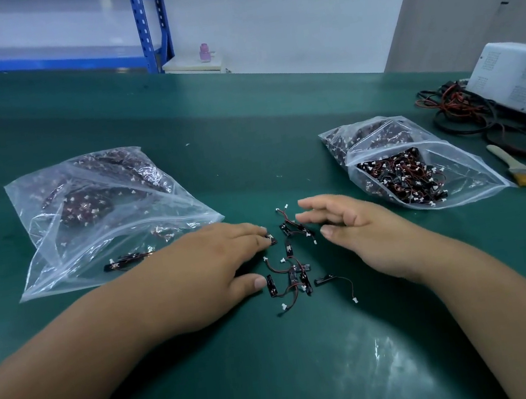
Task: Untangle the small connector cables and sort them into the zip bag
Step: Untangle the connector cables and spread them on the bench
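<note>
Several small connector cables point(290, 273), black pieces with thin red-black wires and white plugs, lie loose on the green mat between my hands. My left hand point(220, 266) lies flat, fingertips touching one black piece point(271, 239). My right hand point(349, 221) hovers palm-in just right of the pile, fingers relaxed and holding nothing. A clear zip bag point(70, 260) at the left holds a few cables near its mouth and packed bundles further back. Another clear zip bag point(454, 172) at the right is open and full of tangled cables.
A white device point(521, 75) sits at the right edge with black and red leads point(465, 110) coiled beside it. A paint brush point(521, 168) lies near the right bag. Blue shelving point(149, 26) stands beyond the table's far edge.
</note>
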{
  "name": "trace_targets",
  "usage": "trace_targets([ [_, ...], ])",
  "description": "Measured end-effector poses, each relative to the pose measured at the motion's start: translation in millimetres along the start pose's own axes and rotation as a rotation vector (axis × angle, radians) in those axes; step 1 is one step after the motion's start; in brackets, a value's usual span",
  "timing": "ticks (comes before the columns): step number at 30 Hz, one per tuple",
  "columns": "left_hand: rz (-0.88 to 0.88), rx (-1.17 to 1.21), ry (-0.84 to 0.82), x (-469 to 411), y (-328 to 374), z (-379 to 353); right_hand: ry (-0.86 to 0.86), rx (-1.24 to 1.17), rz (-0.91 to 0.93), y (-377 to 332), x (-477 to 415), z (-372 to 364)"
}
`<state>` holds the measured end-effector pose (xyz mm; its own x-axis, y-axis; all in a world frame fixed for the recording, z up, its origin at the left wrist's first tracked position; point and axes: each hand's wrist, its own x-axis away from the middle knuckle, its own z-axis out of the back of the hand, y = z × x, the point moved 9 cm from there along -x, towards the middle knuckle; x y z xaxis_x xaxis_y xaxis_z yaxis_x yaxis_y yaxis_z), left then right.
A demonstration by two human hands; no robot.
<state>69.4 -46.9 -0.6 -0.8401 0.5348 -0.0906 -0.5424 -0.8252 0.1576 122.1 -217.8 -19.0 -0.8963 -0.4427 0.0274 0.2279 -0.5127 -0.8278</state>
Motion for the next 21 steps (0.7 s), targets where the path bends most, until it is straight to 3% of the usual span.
trace_targets([
  [12,-0.01,-0.01,-0.003,0.0,1.1,-2.4,0.124,0.405,0.057,-6.3,3.4,13.0],
  [21,-0.001,-0.014,-0.018,0.0,2.2,-2.4,0.095,0.426,0.125,-11.1,-0.3,6.2],
])
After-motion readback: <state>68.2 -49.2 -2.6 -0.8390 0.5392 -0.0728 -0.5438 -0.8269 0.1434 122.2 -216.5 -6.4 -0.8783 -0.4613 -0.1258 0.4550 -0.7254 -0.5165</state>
